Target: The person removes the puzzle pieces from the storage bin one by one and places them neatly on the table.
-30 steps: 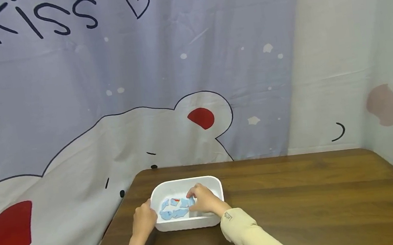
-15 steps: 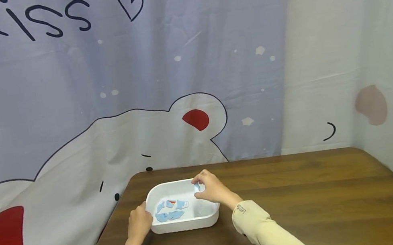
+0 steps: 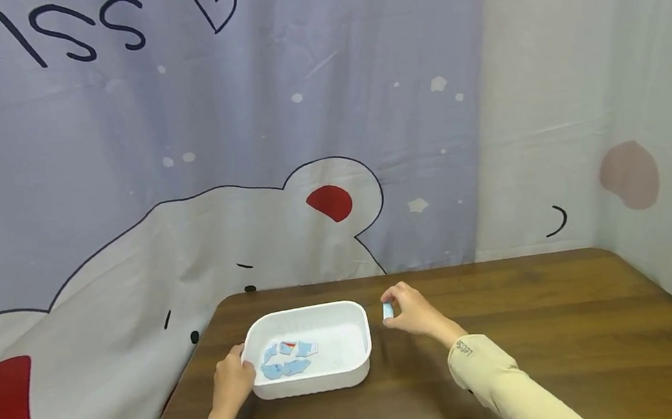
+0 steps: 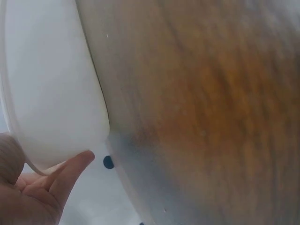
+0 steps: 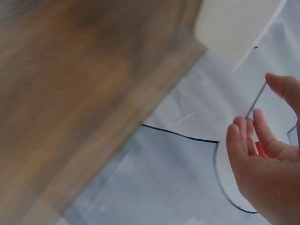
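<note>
A white plastic tub point(image 3: 312, 383) with rounded corners stands on the table, and my left hand point(image 3: 231, 380) grips its left rim. In the left wrist view the thumb and fingers of that hand point(image 4: 44, 192) lie on either side of the tub's rim. Several flat light blue puzzle pieces point(image 3: 294, 366) lie in the tub's left half, one marked with red. To the right of the tub, my right hand point(image 3: 412, 311) pinches one light blue puzzle piece point(image 3: 388, 311) between thumb and fingers, above the table. The right wrist view shows this puzzle piece point(image 5: 256, 99) edge-on as a thin line.
The brown wooden table point(image 3: 513, 341) stretches out to the right of the tub. Behind its far edge hangs a printed curtain point(image 3: 413, 124) with cartoon figures and lettering. Another curtain panel point(image 3: 646, 257) comes down along the right side.
My right hand has lifted one puzzle piece out of the tub and carried it right, past the rim. My left hand stays on the left rim.
</note>
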`<state>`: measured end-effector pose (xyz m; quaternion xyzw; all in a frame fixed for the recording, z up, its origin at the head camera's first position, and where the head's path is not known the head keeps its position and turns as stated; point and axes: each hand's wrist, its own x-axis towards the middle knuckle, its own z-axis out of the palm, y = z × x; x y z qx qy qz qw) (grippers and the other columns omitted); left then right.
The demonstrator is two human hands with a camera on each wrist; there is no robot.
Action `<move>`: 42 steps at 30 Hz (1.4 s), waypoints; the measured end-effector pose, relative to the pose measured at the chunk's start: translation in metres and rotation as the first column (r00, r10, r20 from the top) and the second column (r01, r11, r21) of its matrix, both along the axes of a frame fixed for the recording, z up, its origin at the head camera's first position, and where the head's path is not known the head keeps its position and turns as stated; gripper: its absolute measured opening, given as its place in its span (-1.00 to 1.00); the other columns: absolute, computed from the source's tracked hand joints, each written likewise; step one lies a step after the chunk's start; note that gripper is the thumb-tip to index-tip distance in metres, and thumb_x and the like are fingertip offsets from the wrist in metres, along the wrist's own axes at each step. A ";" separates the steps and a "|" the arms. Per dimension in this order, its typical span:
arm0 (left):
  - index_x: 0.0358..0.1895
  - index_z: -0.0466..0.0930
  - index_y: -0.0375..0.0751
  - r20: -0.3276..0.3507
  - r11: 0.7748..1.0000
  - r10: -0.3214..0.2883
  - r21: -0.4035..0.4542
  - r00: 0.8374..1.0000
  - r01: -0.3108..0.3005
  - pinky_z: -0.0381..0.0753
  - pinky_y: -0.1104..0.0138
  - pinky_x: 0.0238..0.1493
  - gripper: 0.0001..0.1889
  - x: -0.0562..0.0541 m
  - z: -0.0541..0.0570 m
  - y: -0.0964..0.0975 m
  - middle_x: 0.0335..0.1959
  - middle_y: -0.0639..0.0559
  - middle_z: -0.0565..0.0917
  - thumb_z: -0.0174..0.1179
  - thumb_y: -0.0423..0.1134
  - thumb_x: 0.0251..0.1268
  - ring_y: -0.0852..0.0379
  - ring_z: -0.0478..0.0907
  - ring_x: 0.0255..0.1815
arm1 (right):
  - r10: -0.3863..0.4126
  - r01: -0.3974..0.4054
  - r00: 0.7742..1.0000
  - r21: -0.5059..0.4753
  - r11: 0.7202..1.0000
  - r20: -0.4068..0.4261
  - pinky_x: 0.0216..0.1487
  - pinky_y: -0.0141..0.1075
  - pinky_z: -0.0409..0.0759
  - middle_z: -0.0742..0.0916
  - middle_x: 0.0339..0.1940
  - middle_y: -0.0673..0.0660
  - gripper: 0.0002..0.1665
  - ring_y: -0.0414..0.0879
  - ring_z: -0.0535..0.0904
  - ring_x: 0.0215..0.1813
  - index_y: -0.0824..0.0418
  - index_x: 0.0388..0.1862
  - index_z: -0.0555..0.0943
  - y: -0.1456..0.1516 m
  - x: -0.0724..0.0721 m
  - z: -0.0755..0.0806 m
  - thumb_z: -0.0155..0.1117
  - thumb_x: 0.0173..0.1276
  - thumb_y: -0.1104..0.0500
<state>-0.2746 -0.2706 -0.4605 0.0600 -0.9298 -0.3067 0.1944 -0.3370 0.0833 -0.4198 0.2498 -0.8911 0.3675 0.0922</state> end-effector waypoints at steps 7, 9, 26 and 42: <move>0.12 0.47 -0.61 -0.025 0.999 -0.002 0.052 1.000 0.003 0.57 -0.20 -0.08 -0.58 0.001 -0.004 -0.007 -0.08 -0.57 0.63 0.01 -0.43 0.22 -0.45 0.62 -0.08 | 0.014 -0.019 0.992 0.039 0.999 0.126 -0.04 -0.10 0.64 0.61 -0.17 0.22 -0.54 0.10 0.60 -0.09 0.43 -0.11 0.58 0.009 0.003 -0.022 0.49 -0.01 0.32; 0.13 0.48 -0.59 -0.034 0.997 -0.009 0.076 0.999 0.011 0.58 -0.19 -0.07 -0.58 0.002 -0.004 -0.008 -0.09 -0.54 0.65 0.01 -0.43 0.22 -0.42 0.63 -0.06 | 0.034 -0.039 0.992 0.038 0.999 0.120 -0.07 -0.12 0.64 0.61 -0.20 0.23 -0.54 0.06 0.59 -0.14 0.44 -0.13 0.58 0.010 0.004 -0.027 0.49 -0.03 0.32; 0.45 0.11 -0.51 0.114 0.849 -0.185 0.519 0.976 0.100 0.67 0.20 0.11 -0.31 0.010 -0.007 -0.017 0.33 -0.48 0.35 0.16 -0.26 0.38 -0.23 0.52 0.25 | 0.038 -0.064 0.983 0.141 0.988 0.182 -0.11 -0.22 0.59 0.61 -0.26 0.18 -0.55 -0.01 0.56 -0.17 0.42 -0.17 0.62 0.000 0.006 -0.048 0.54 -0.10 0.36; 0.53 -0.20 -0.45 0.140 0.788 -0.375 0.570 0.916 0.235 0.18 0.03 0.45 0.04 0.014 -0.006 -0.024 0.56 -0.37 -0.01 0.36 -0.27 0.15 -0.20 0.08 0.53 | 0.054 -0.091 0.972 0.156 0.984 0.230 -0.06 -0.15 0.62 0.62 -0.22 0.20 -0.52 0.03 0.58 -0.13 0.42 -0.11 0.61 0.001 0.003 -0.052 0.54 -0.06 0.35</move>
